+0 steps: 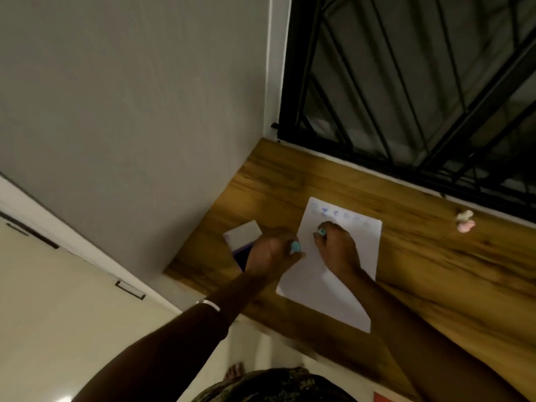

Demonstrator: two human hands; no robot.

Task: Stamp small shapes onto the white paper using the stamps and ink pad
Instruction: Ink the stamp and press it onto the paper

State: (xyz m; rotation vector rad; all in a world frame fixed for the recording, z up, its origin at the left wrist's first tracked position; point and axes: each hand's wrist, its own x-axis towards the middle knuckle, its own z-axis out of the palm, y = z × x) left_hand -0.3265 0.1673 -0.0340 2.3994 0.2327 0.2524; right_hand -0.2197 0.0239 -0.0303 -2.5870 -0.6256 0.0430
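Paper [333, 274] on table [435, 271] bears one faint stamped row at its 12 o'clock edge, most still blank; right hand [338, 248] grip clamped on stamp [322, 232] below the row, left hand [274, 249] holding another stamp [295, 246], ink pad [242, 253] at 9 o'clock.

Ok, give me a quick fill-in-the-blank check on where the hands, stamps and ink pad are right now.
1. The right hand presses a light blue stamp onto the white ____.
2. The left hand holds a second stamp, coloured light ____.
3. The ink pad lies to the ____ of the paper.
4. The row of blue prints runs along the paper's ____ edge.

Missing words: paper; blue; left; far
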